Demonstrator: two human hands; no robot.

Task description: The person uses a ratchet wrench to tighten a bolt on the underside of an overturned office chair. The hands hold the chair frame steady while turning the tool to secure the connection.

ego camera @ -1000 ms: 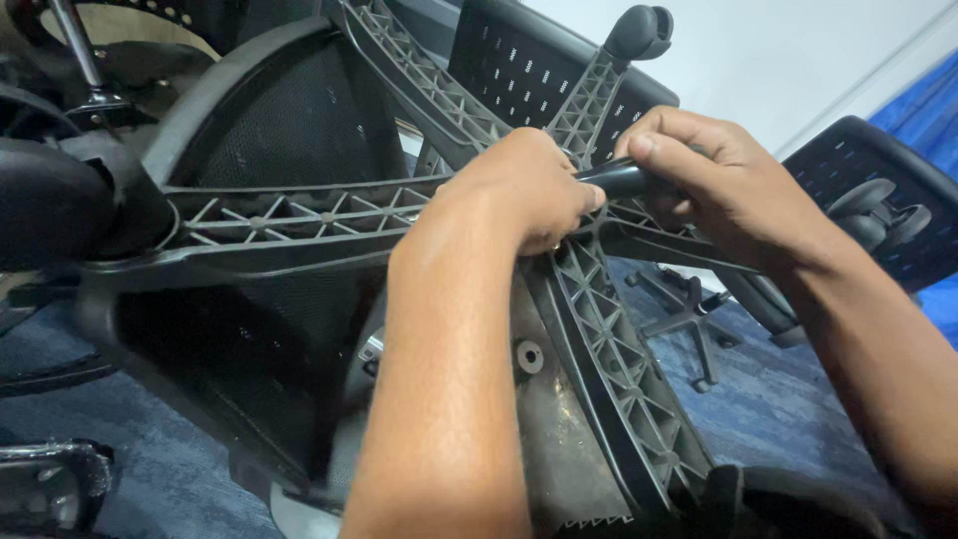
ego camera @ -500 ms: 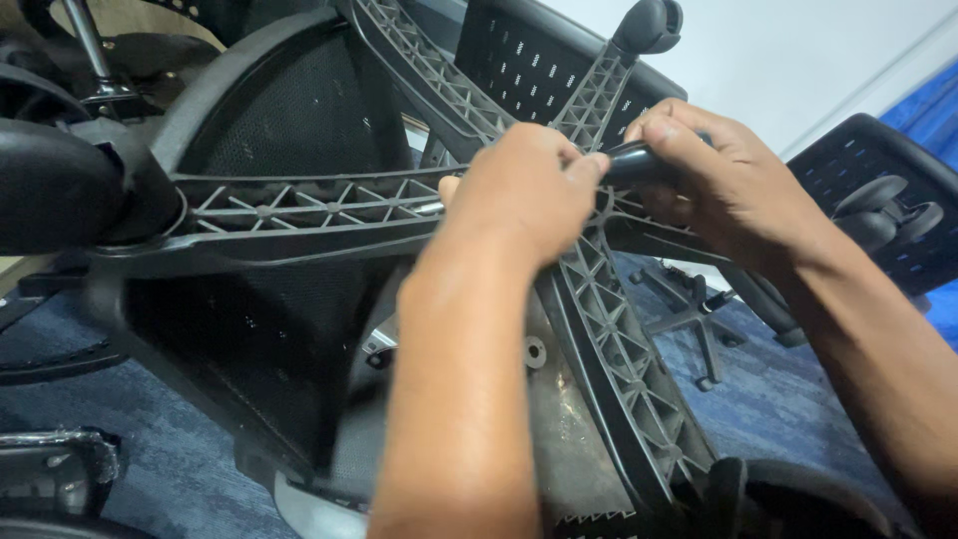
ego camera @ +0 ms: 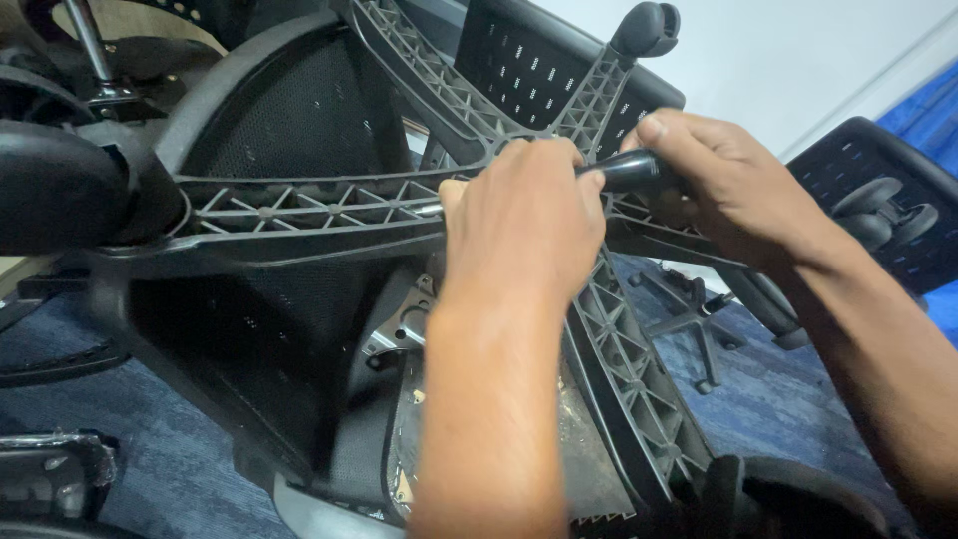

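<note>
An office chair lies tipped over with its black ribbed star base (ego camera: 299, 210) facing me. My left hand (ego camera: 524, 215) is closed over the hub where the base's arms meet. My right hand (ego camera: 723, 185) grips a black cylindrical handle (ego camera: 629, 170) that points into the hub, between the two hands. What the handle's tip touches is hidden under my left hand. One arm of the base runs left to a caster (ego camera: 55, 185), another goes up to a caster (ego camera: 649, 28), a third runs down right (ego camera: 629, 379).
The chair's mesh back (ego camera: 289, 110) and seat underside (ego camera: 409, 329) sit behind the base. Another star base (ego camera: 699, 319) lies on the blue carpet (ego camera: 778, 399). More black chair parts (ego camera: 878, 190) stand at the right, a chrome column (ego camera: 85, 45) at top left.
Both hands stay on the hub and handle. The base and hands have shifted slightly up and right in view; the grip looks the same.
</note>
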